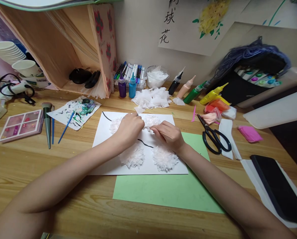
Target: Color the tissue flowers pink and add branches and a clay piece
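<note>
Over a white sheet of paper, my two hands are close together. The fingers of my left hand are curled shut, and what they grip is hidden; a small dark tip shows above the knuckles. My right hand pinches a small piece of white tissue paper between thumb and fingers. Fluffy pale tissue-paper flowers sit on the sheet: one at lower left, another at lower right, and others partly behind my hands. Black curved lines mark the paper.
Green paper lies under the white sheet. Loose tissue squares are piled behind, beside paint bottles and markers. Black scissors and a phone lie right; brushes, a palette and a paint-smeared paper lie left.
</note>
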The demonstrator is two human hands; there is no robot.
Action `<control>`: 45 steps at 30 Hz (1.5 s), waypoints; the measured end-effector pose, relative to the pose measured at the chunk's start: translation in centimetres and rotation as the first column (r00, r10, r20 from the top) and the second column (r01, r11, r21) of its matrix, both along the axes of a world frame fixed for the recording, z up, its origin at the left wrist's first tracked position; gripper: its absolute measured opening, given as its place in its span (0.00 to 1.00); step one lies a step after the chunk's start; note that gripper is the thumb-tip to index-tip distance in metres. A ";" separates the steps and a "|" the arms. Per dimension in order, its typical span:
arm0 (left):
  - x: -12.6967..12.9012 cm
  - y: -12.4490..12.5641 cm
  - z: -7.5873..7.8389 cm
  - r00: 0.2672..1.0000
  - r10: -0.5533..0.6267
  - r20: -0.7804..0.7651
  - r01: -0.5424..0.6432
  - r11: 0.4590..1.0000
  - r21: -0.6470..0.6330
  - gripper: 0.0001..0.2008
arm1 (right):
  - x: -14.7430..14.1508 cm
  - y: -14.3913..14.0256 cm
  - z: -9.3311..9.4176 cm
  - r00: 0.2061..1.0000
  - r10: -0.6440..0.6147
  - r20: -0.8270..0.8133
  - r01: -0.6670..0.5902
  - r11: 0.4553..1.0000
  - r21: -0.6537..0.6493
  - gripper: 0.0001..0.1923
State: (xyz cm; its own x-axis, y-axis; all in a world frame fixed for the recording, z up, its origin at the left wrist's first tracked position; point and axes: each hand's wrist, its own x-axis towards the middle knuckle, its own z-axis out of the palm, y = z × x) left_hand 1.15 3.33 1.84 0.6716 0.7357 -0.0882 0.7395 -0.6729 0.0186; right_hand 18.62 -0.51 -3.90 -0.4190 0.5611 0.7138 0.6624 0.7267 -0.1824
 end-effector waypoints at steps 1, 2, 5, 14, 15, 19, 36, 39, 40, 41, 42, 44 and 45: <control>0.0 0.0 0.0 1.000 -0.004 0.001 0.004 1.000 0.001 0.13 | -0.1 0.1 0.1 1.000 -0.006 -0.028 0.005 1.000 -0.007 0.09; 0.0 0.0 0.0 1.000 -0.009 0.002 0.009 1.000 0.000 0.13 | -0.2 0.1 0.1 0.998 -0.019 -0.053 0.018 1.000 -0.024 0.09; 0.0 0.0 0.1 1.000 -0.019 -0.005 0.019 1.000 -0.015 0.13 | -0.5 0.7 0.5 0.989 -0.105 -0.100 0.093 0.988 -0.123 0.13; 0.0 -0.2 0.5 1.000 -0.015 -0.006 0.015 0.999 -0.030 0.14 | -1.7 2.8 1.9 0.912 -0.365 -0.190 0.212 0.813 -0.543 0.22; 0.0 -0.1 0.5 1.000 -0.017 -0.005 0.017 0.999 -0.030 0.14 | -1.6 2.5 2.0 0.912 -0.359 -0.199 0.199 0.811 -0.551 0.22; -0.1 -0.1 0.5 1.000 -0.029 -0.001 0.029 0.999 -0.033 0.13 | -1.1 0.8 2.1 0.905 -0.284 -0.315 0.120 0.884 -0.452 0.24; -0.2 -0.1 0.1 0.999 -0.041 0.032 0.042 0.999 -0.016 0.11 | 0.1 9.9 2.1 0.962 0.255 0.101 -0.175 0.856 -0.486 0.07; -0.2 -0.1 0.1 0.999 -0.042 0.025 0.042 0.999 -0.010 0.11 | -0.5 10.8 1.7 0.952 0.264 0.152 -0.160 0.859 -0.487 0.07; -0.2 -0.2 0.1 0.999 -0.039 0.022 0.039 0.999 -0.012 0.11 | -0.6 10.9 1.7 0.951 0.262 0.162 -0.157 0.865 -0.476 0.08; -0.2 -0.2 0.1 0.999 -0.037 0.022 0.037 0.999 -0.014 0.11 | -0.7 10.9 1.8 0.953 0.255 0.162 -0.155 0.873 -0.462 0.08; -0.2 -0.2 0.1 0.999 -0.035 0.025 0.036 0.999 -0.016 0.11 | -0.7 10.8 2.0 0.958 0.247 0.146 -0.159 0.880 -0.448 0.08; -0.3 -0.1 0.1 0.999 -0.030 0.037 0.030 0.999 -0.020 0.11 | -0.6 10.1 2.6 0.972 0.228 0.060 -0.179 0.879 -0.441 0.06; -0.4 0.0 0.1 0.999 -0.024 0.045 0.025 0.999 -0.026 0.11 | -0.5 9.5 3.0 0.978 0.208 -0.009 -0.190 0.873 -0.449 0.04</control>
State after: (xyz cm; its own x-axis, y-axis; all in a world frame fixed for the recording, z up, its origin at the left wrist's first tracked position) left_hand 0.74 3.34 1.97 0.6931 0.7167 -0.0770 0.7208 -0.6896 0.0696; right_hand 18.17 9.00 -0.95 -0.5773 0.7174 0.3898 0.5253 0.6919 -0.4954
